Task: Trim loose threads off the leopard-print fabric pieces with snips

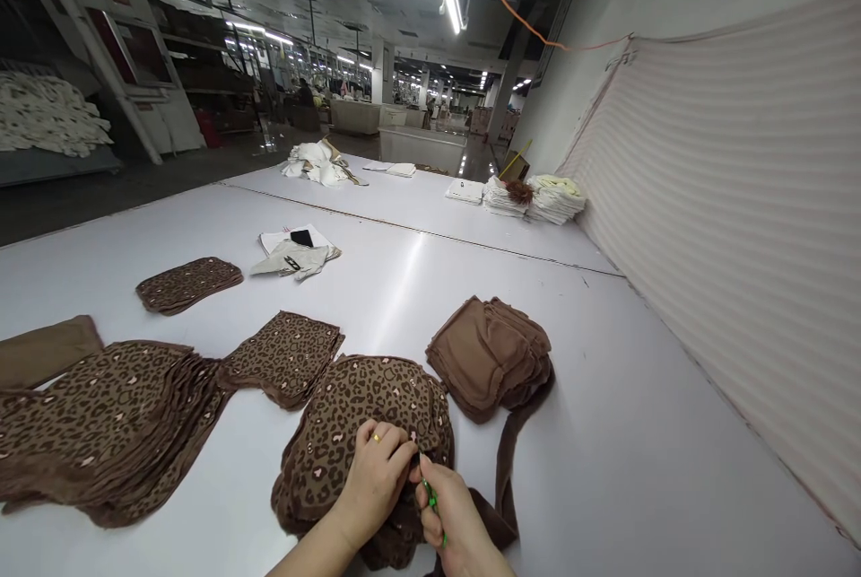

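In hand: our left hand [373,478] pinches the near brown leopard-print fabric stack [363,433]; our right hand [457,519] grips a small green tool [430,498].
Left: leopard-print stacks [108,424] lie fanned.

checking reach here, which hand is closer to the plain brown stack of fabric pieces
Right. The right hand, holding a green tool, sits just below and left of the plain brown stack. The left hand rests on the leopard-print pile, farther to the left.
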Motion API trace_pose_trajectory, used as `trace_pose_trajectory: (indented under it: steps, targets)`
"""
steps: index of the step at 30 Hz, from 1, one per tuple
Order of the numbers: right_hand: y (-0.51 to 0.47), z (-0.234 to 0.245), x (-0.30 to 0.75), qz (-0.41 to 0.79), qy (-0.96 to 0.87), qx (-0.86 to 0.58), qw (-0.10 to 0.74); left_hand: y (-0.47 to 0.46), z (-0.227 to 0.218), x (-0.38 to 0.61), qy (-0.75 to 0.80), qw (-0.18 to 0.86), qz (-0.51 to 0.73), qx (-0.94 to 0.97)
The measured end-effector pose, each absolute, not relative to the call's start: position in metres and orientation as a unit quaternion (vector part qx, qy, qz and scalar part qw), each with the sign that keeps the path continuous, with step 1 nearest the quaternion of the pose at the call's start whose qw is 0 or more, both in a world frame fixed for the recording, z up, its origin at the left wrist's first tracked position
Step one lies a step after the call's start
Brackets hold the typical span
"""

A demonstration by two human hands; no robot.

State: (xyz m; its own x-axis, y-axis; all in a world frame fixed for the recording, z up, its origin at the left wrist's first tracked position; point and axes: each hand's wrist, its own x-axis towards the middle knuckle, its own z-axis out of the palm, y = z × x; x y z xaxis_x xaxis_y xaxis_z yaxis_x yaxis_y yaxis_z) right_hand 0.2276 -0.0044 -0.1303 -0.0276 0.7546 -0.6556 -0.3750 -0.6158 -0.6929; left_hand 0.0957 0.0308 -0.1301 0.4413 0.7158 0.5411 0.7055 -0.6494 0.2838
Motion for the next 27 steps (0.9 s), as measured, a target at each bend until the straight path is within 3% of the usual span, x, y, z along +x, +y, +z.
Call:
trace_pose_trajectory:
  steps: [27]
  targets:
    - [-0.004, -0.135, 0.221, 0.678, -0.106, -0.593, 0.421, 0.033, -0.132, 0.095, 0.402, 0.015, 0.338, 0.851]
